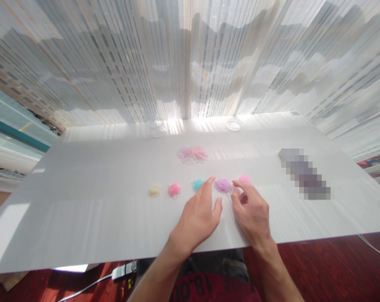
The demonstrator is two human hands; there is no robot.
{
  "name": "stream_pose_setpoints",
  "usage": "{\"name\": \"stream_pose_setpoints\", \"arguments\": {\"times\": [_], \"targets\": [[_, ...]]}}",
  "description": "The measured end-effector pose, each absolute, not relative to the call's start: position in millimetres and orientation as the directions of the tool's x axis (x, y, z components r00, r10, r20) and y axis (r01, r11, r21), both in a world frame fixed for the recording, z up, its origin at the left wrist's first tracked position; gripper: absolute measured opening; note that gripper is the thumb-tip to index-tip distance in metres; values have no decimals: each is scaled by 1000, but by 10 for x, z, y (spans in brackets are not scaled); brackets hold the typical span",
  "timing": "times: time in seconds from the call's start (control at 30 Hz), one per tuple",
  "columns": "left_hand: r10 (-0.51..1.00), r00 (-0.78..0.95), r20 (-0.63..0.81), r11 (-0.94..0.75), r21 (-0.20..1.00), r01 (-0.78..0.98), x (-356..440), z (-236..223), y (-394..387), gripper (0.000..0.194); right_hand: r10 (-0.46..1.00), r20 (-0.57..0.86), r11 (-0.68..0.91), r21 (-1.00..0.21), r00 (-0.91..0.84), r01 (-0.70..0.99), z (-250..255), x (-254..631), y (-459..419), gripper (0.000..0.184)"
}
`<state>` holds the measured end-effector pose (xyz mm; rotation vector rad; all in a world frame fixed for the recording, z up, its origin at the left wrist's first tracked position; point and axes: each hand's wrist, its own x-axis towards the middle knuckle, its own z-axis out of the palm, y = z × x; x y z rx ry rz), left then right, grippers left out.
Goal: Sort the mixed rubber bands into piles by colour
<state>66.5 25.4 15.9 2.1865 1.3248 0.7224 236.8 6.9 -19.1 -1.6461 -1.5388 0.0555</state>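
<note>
Small piles of thin elastic bands lie in a row on the white table (83, 201): a yellow pile (154, 191), a hot pink pile (174, 189), a teal pile (197, 184), a purple pile (223, 185) and a light pink pile (244, 179). A mixed pile (192, 154) of pink, yellow and blue bands lies farther back. My left hand (198, 218) rests on the table with fingers spread, its fingertip beside the teal and purple piles. My right hand (252, 209) has its fingers curled loosely, fingertips at the purple pile's right edge, holding nothing that I can see.
Two clear round containers (155, 124) (233, 125) stand at the table's far edge, in front of sheer striped curtains. A blurred-out patch (304, 173) lies on the right of the table. Cables and a power strip (123, 270) lie on the red-brown floor below.
</note>
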Motion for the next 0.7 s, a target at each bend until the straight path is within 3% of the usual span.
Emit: {"name": "stream_pose_setpoints", "arguments": {"times": [0.2, 0.3, 0.4, 0.5, 0.7], "targets": [[908, 362, 211, -416, 557, 719, 767, 1, 324, 62, 815, 533, 166, -591, 228, 789, -155, 2420, 36, 25], [930, 332, 160, -365, 522, 771, 794, 39, 352, 63, 779, 604, 190, -479, 165, 857, -89, 2641, 78, 23], [958, 286, 36, -268, 471, 840, 838, 142, 385, 63, 825, 564, 269, -366, -18, 891, -38, 2946, 198, 35], [968, 233, -89, -175, 424, 889, 876, 248, 412, 61, 865, 430, 422, -348, -257, 837, -21, 3166, 347, 43], [964, 223, -143, -152, 388, 909, 915, 318, 425, 54, 795, 419, 583, -328, -438, 743, -48, 3216, 544, 24]]}}
